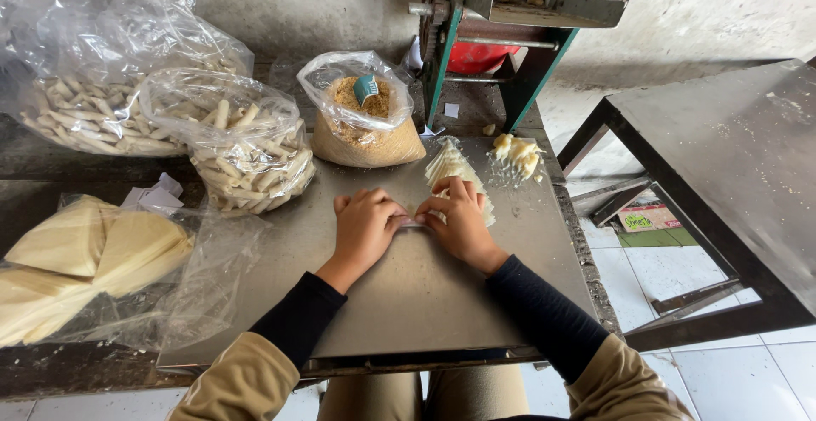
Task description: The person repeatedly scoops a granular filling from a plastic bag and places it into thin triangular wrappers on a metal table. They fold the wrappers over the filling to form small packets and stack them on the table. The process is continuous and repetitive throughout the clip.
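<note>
My left hand point(364, 227) and right hand point(459, 221) pinch a pale thin wrapper point(410, 221); a clear bag of brown crumbs point(365, 123) sits behind them on the counter point(408, 302).

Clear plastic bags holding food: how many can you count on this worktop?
4: big rolls bag back left, smaller rolls bag beside it, crumbs bag centre back, wrappers bag front left. Others may be hidden.

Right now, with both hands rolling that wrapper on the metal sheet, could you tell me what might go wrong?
1. The stack of thin wrappers lies right under the right hand; a sweep could scatter or tear them.
2. The open bag of brown crumbs stands close behind the left hand and might tip if bumped.
3. The pale filling sits near the edge of the metal sheet, where it may get pushed off.
</note>
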